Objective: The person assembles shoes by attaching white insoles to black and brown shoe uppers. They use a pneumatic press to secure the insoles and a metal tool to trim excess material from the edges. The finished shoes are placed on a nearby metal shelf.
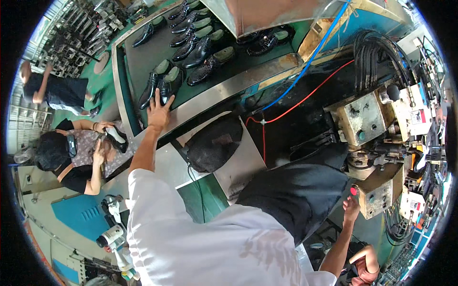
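My left hand (158,116) reaches over the metal edge of a green conveyor belt (143,57), its fingers spread. Its fingertips touch the toe of a glossy black dress shoe (170,85). Close beside that one, on its left, lies a matching black shoe (150,90). Off to the right, my right hand (351,209) is just below a red push button (353,191) on a worn metal control box (378,196). Its fingers are loosely bent and apart, with nothing visible in them.
Several black shoes (205,70) stand farther along the belt under a metal hood (267,16). A dark cushion-like pad (214,143) lies by my lap. Blue hose (305,71) and red hose (310,94) cross the machine. At left, a seated co-worker (71,152) holds a shoe.
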Demonstrator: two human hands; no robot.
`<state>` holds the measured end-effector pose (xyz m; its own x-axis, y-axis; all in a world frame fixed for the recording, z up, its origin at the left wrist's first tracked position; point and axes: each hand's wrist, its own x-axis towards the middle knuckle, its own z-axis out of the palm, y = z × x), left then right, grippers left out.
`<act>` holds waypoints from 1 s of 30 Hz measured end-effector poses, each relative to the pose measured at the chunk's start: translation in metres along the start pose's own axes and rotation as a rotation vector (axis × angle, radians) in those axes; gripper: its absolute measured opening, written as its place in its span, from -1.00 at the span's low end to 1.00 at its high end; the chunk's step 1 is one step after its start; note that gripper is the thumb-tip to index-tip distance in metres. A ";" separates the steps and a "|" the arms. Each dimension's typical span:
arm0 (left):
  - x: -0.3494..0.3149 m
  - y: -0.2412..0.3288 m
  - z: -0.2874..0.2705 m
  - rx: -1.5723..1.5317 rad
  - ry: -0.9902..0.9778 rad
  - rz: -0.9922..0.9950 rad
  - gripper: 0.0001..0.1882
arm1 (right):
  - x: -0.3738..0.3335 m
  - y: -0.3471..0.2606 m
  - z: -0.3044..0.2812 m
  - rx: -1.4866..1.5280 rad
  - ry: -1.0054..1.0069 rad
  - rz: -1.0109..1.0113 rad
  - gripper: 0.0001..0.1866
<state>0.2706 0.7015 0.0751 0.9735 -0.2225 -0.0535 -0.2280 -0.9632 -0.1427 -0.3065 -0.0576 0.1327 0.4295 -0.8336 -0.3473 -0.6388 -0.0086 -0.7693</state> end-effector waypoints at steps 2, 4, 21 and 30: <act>-0.001 -0.015 0.001 -0.004 -0.070 -0.050 -0.09 | -0.007 -0.025 0.004 -0.039 -0.016 -0.038 -0.64; 0.007 -0.033 0.001 0.073 -0.127 -0.084 -0.04 | -0.011 -0.040 0.005 -0.110 -0.050 -0.057 -0.63; 0.132 -0.056 0.058 -0.613 -0.449 0.372 -0.53 | -0.143 -0.023 -0.003 -0.298 0.259 -0.042 -0.66; 0.092 0.344 -0.040 -1.222 -0.364 0.858 -0.64 | -0.542 0.207 -0.030 -0.050 1.105 0.644 -0.62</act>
<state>0.2828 0.3438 0.0608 0.4628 -0.8851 0.0491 -0.3677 -0.1413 0.9191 -0.6908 0.3757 0.1776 -0.7061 -0.7081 -0.0014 -0.5659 0.5655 -0.5999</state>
